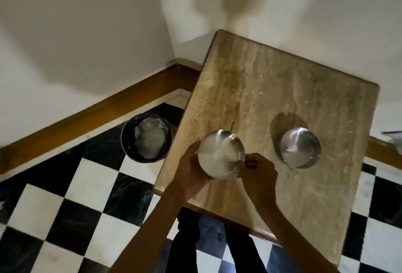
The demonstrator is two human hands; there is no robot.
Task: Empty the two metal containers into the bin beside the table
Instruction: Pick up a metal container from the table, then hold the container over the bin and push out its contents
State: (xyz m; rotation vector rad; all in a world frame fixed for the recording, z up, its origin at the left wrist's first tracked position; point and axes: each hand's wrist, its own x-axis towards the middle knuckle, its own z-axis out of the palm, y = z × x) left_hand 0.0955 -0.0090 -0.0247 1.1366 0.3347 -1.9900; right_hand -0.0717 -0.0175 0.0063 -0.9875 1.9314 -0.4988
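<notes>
Two round metal containers stand on a beige stone table (272, 81). The left metal container (219, 155) is near the table's left front edge. My left hand (191, 172) wraps its left side and my right hand (256, 172) grips its right rim. The right metal container (299, 146) stands apart, untouched, with something small and pale lying inside. A round black bin (148, 137) with a dark liner and crumpled white paper inside stands on the floor just left of the table.
The floor (91, 185) is black and white chequered tile. A wooden skirting board (108, 107) runs along the white walls, which meet in a corner behind the bin. My legs in dark trousers (195, 246) stand at the table's front edge.
</notes>
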